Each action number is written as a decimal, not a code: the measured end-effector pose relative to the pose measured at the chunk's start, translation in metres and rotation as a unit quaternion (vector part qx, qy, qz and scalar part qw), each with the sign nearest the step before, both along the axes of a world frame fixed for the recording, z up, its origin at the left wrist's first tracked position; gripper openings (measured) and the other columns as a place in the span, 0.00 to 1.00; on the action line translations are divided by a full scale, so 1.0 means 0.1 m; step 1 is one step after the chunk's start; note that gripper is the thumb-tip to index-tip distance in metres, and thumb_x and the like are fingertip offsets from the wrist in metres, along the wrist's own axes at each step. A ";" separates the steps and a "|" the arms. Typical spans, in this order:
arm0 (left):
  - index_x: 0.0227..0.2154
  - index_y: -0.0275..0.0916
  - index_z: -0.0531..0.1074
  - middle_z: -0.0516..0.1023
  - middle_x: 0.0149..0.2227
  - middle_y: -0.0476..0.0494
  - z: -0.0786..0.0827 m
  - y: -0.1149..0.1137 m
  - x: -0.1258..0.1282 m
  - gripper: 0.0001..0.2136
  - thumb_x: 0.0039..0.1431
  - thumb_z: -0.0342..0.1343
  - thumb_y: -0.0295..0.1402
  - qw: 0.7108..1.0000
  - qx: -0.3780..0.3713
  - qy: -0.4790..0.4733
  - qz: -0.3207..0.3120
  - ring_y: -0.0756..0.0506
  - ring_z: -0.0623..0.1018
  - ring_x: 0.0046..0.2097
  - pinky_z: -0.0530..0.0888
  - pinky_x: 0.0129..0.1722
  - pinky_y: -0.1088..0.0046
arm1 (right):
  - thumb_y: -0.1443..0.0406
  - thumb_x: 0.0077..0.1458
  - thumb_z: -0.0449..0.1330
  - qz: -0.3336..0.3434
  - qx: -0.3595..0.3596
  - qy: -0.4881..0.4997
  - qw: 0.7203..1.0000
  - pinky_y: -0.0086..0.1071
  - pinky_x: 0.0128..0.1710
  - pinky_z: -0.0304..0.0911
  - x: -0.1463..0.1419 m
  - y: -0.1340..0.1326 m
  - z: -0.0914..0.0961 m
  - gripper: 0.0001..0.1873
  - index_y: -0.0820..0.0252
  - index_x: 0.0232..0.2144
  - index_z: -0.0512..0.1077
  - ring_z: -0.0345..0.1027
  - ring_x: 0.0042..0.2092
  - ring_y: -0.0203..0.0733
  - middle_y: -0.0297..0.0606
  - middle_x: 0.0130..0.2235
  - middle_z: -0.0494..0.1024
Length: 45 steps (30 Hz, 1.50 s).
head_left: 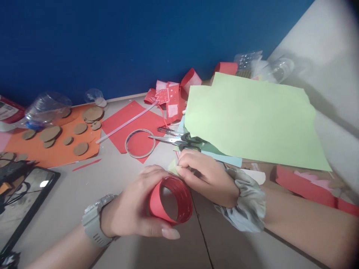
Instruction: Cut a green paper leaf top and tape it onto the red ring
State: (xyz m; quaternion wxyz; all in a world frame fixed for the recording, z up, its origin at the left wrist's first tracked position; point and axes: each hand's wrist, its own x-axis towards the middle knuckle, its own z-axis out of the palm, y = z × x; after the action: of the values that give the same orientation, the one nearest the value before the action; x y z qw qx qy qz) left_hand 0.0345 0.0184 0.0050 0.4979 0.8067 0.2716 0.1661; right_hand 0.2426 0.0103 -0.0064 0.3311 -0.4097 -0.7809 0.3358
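My left hand [131,209] is wrapped around a short red paper tube [157,201], with its open end tilted up toward me. The thumb lies along the tube's near side. Right beside it, my right hand [207,177] is closed in a pinch on a small pale green paper piece [173,167], at the far edge of the tube. Part of that piece is hidden behind the fingers. Just beyond the right hand lie scissors [182,142] with black handles, their blades pointing left over a thin ring [126,141]. A pen [169,131] lies behind the scissors.
A large light green sheet [252,119] covers the right side. Red paper [120,129] and red paper shapes [174,99] lie at the back. Cardboard discs [80,148] rest on orange paper [92,151] at left, near a plastic bottle [49,106] and a dark-framed device [33,201].
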 end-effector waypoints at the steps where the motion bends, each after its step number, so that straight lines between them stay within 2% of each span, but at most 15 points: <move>1: 0.42 0.40 0.67 0.74 0.39 0.44 0.00 0.00 0.00 0.26 0.46 0.62 0.52 1.000 0.002 -0.001 -0.003 0.42 0.72 0.41 0.66 0.45 0.65 | 0.64 0.63 0.48 -0.004 -0.002 -0.002 1.000 0.34 0.33 0.58 0.00 0.00 0.00 0.13 0.57 0.24 0.60 0.61 0.31 0.39 0.35 0.27 0.66; 4: 0.43 0.40 0.67 0.73 0.40 0.43 -0.01 0.00 -0.01 0.26 0.47 0.61 0.52 1.000 0.013 -0.005 -0.002 0.42 0.72 0.41 0.66 0.45 0.65 | 0.64 0.63 0.48 -0.003 0.008 -0.015 1.000 0.33 0.33 0.58 0.00 -0.01 0.00 0.14 0.57 0.24 0.60 0.60 0.31 0.38 0.34 0.28 0.66; 10: 0.37 0.40 0.67 0.69 0.31 0.46 -0.04 0.00 0.00 0.25 0.45 0.60 0.55 1.000 0.025 -0.006 0.012 0.40 0.71 0.41 0.67 0.43 0.65 | 0.64 0.63 0.48 0.014 0.031 -0.026 0.999 0.31 0.33 0.57 0.01 0.00 -0.01 0.14 0.58 0.25 0.61 0.60 0.31 0.37 0.32 0.27 0.66; 19: 0.39 0.39 0.67 0.69 0.35 0.44 -0.06 -0.01 -0.03 0.26 0.47 0.58 0.57 1.000 0.030 -0.002 0.009 0.42 0.70 0.39 0.67 0.42 0.65 | 0.65 0.63 0.49 0.017 0.038 -0.030 0.999 0.30 0.33 0.57 0.00 0.00 0.00 0.13 0.58 0.25 0.61 0.61 0.31 0.36 0.33 0.28 0.66; 24: 0.37 0.39 0.66 0.68 0.35 0.44 -0.06 -0.01 -0.02 0.25 0.46 0.60 0.55 0.999 0.040 -0.011 0.005 0.43 0.69 0.37 0.67 0.40 0.66 | 0.65 0.63 0.48 0.013 0.034 -0.032 0.999 0.31 0.33 0.58 0.00 0.00 0.00 0.13 0.58 0.25 0.61 0.62 0.31 0.38 0.33 0.28 0.67; 29: 0.39 0.38 0.66 0.68 0.36 0.43 -0.04 -0.01 -0.03 0.25 0.48 0.58 0.55 1.000 0.028 -0.010 0.004 0.44 0.68 0.37 0.68 0.39 0.66 | 0.65 0.64 0.48 0.034 0.035 -0.030 0.998 0.32 0.35 0.59 0.01 0.00 -0.01 0.12 0.58 0.27 0.62 0.63 0.33 0.38 0.35 0.29 0.69; 34: 0.35 0.38 0.67 0.67 0.32 0.45 -0.01 0.01 -0.02 0.27 0.47 0.55 0.59 1.000 0.016 -0.004 0.009 0.44 0.68 0.34 0.68 0.36 0.67 | 0.65 0.65 0.47 0.050 0.043 -0.002 0.998 0.34 0.38 0.60 0.00 0.00 -0.02 0.12 0.58 0.29 0.64 0.64 0.34 0.40 0.36 0.30 0.71; 42: 0.36 0.39 0.67 0.67 0.31 0.46 -0.04 0.01 -0.02 0.26 0.47 0.56 0.57 1.000 0.006 -0.012 0.006 0.43 0.69 0.37 0.67 0.43 0.63 | 0.67 0.63 0.49 0.028 0.028 -0.009 0.999 0.35 0.37 0.60 0.00 -0.02 -0.03 0.07 0.58 0.32 0.65 0.64 0.34 0.41 0.37 0.32 0.71; 45: 0.37 0.38 0.66 0.67 0.33 0.44 -0.05 0.00 -0.03 0.26 0.48 0.55 0.58 1.000 0.009 -0.013 0.009 0.42 0.69 0.38 0.67 0.43 0.64 | 0.67 0.63 0.48 0.036 0.036 -0.004 0.999 0.35 0.37 0.60 0.01 -0.02 -0.03 0.07 0.59 0.32 0.64 0.64 0.34 0.41 0.37 0.31 0.70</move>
State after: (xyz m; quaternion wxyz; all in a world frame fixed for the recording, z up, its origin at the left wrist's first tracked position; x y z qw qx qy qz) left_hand 0.0318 0.0182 0.0004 0.4928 0.8062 0.2708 0.1838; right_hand 0.2435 0.0086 -0.0099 0.3307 -0.3705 -0.8078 0.3176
